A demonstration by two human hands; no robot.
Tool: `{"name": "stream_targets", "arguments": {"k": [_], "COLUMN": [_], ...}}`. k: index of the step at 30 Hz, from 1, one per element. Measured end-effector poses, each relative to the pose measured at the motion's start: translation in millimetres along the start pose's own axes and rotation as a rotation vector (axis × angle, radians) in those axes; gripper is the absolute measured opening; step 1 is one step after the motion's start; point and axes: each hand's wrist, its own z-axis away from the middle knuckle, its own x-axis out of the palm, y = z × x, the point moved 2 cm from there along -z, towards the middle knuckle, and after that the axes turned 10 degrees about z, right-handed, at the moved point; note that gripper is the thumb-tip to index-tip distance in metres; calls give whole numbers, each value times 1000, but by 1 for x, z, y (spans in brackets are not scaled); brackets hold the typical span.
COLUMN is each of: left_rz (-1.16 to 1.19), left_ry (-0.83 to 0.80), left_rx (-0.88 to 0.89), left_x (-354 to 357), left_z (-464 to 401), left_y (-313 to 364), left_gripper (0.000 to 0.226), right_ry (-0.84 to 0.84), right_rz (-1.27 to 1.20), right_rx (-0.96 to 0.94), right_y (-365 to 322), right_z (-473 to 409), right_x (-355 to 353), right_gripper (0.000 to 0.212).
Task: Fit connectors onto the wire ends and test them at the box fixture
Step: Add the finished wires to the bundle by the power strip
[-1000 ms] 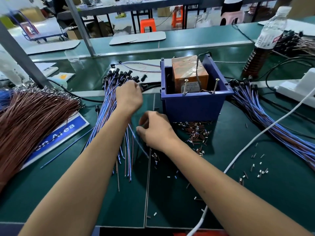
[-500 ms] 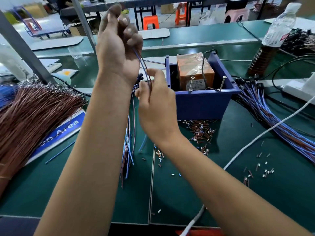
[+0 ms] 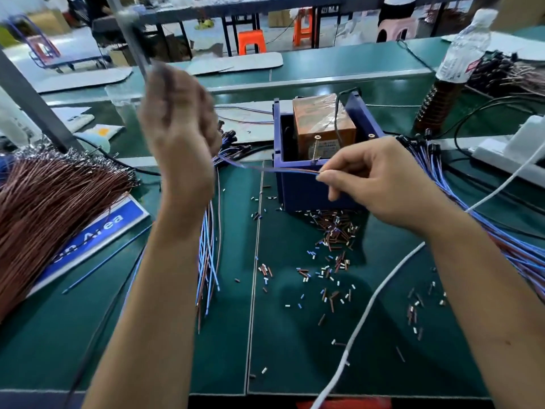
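At twelve o'clock, before the blue box fixture (image 3: 312,187): right hand (image 3: 380,184), now moved there from centre, pinches the blue-brown wire pair (image 3: 265,168); left hand (image 3: 180,125), blurred, fingers curled, grips its other end — testing imminent.

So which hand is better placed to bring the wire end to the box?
Right. The right hand pinches the wire end just before the box; the left hand is raised off to the side.

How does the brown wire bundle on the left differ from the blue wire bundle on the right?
The brown wire bundle is reddish-brown throughout; the blue wire bundle is mostly blue and purple. The brown bundle's far ends carry small silvery metal terminals; the blue bundle's far ends carry black connectors. The brown bundle lies partly over a blue sign; the blue bundle lies on the green mat. Neither is held.
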Motion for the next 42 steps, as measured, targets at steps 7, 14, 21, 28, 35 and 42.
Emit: {"name": "stream_targets", "arguments": {"k": [7, 14, 21, 28, 35, 42], "left_rz": [-713, -765, -753, -592, -563, -444], "left_ry": [-673, -630, -530, -604, -438, -419], "left_rx": [265, 195, 184, 86, -4, -87], "left_x": [61, 50, 33, 42, 36, 39], "left_z": [88, 100, 97, 105, 103, 105], "left_y": [-45, -66, -78, -86, -92, -93], "left_gripper": [16, 30, 27, 12, 9, 17], "right_ry": [-10, -37, 34, 31, 112, 122], "right_rz": [-155, -215, -381, -406, -495, -550], "right_rx": [-12, -5, 124, 154, 258, 264], "right_y": [24, 43, 68, 66, 74, 63], "right_z": [15, 23, 35, 36, 37, 34], "right_x": [3, 9, -4, 10, 13, 18], "right_gripper": [10, 3, 13, 6, 8, 11]}}
